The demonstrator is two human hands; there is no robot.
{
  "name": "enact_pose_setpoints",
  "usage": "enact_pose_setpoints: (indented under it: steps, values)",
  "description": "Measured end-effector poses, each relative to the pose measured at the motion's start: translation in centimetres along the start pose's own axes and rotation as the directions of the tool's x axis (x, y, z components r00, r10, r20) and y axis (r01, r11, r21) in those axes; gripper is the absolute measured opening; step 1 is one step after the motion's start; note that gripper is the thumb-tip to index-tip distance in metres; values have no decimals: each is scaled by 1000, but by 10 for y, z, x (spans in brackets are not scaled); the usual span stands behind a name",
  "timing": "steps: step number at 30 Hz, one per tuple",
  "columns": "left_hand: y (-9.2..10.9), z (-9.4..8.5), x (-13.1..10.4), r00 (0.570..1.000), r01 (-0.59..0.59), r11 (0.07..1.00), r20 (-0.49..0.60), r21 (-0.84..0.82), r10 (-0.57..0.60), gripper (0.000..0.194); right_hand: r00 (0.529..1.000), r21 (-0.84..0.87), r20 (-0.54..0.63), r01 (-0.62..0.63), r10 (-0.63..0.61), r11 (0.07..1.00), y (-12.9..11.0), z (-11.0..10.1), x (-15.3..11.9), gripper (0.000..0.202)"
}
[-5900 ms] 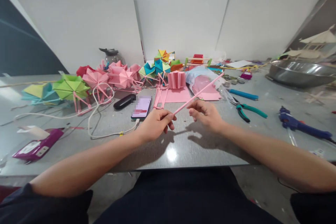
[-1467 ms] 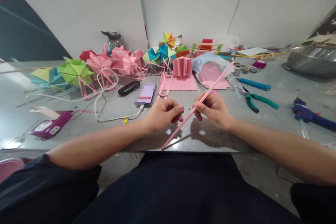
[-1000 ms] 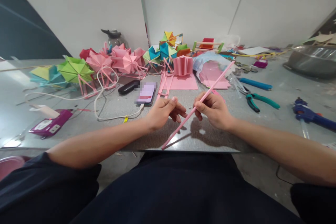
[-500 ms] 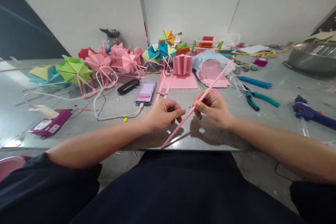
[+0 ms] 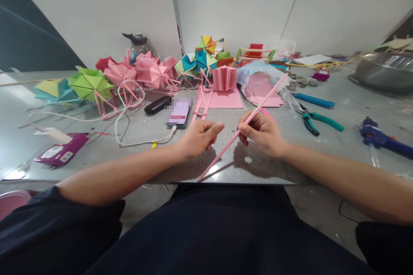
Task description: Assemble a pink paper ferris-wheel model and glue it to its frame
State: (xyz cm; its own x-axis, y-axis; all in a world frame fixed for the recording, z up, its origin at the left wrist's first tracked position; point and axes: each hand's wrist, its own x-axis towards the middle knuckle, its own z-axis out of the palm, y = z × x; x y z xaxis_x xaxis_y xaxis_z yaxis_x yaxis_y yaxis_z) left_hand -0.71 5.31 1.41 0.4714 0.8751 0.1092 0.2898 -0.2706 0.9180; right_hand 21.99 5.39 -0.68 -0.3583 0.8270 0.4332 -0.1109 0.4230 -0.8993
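Note:
My right hand (image 5: 262,135) pinches a long thin pink paper stick (image 5: 226,148) between thumb and fingers near its middle. The stick slants from the table's front edge up to the right. My left hand (image 5: 201,139) is just left of the stick and apart from it, fingers curled in and thumb laid over them, with nothing visible in it. Beyond the hands lie a pink paper sheet (image 5: 226,101), a pleated pink paper piece (image 5: 225,78) and a frame of pink sticks (image 5: 200,114).
Several folded paper wheels (image 5: 92,84) line the back left. A phone (image 5: 179,114) on a white cable and a purple power socket block (image 5: 63,150) lie left. On the right are green-handled pliers (image 5: 325,121), a blue glue gun (image 5: 377,134) and a metal bowl (image 5: 383,73).
My left hand has come away from the stick, moving slightly left and up, its thumb now over curled fingers. My right hand and the stick have hardly moved.

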Motion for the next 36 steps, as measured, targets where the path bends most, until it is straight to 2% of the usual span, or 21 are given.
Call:
enact_pose_setpoints:
  steps: [2,4,9,11,15,17,19,22,25,27,31,36]
  values:
    - [-2,0,1,1000,-5,1000,-6,-17,5,58,1000,-4,-1,2,-2,1000,0,0,0,46]
    - [-4,0,2,1000,0,998,-13,-66,-1,49,1000,-5,-1,-1,1,1000,1,0,0,47]
    - [-4,3,2,996,87,973,38,-216,-80,28,1000,-4,4,-15,15,1000,-1,0,0,49]
    - [-3,4,1,996,84,970,52,-229,-74,29,1000,-3,6,-12,12,1000,-2,0,0,49]
    - [-3,3,0,998,58,985,14,-163,-56,46,1000,5,3,-15,15,1000,-2,1,0,50]
    - [-3,2,1,998,64,986,5,-151,-64,48,1000,7,-3,-28,28,1000,-2,1,0,51]
    - [-5,2,3,997,80,977,25,-199,-77,37,999,10,-1,-33,33,999,-2,1,0,51]
    - [-8,3,5,995,98,953,57,-286,-86,8,1000,10,4,-28,28,1000,-1,1,0,50]
    - [-11,4,6,995,92,941,64,-326,-76,26,1000,6,4,-31,31,1000,-1,0,0,50]
    - [-11,3,6,998,51,944,46,-327,-38,31,999,6,3,-36,36,999,0,0,0,50]
    - [-7,3,3,997,-14,955,63,-296,34,12,999,5,7,-37,37,999,0,0,1,50]
    - [-2,6,-5,982,75,971,186,-228,-32,13,997,-14,25,-77,77,997,4,4,1,50]
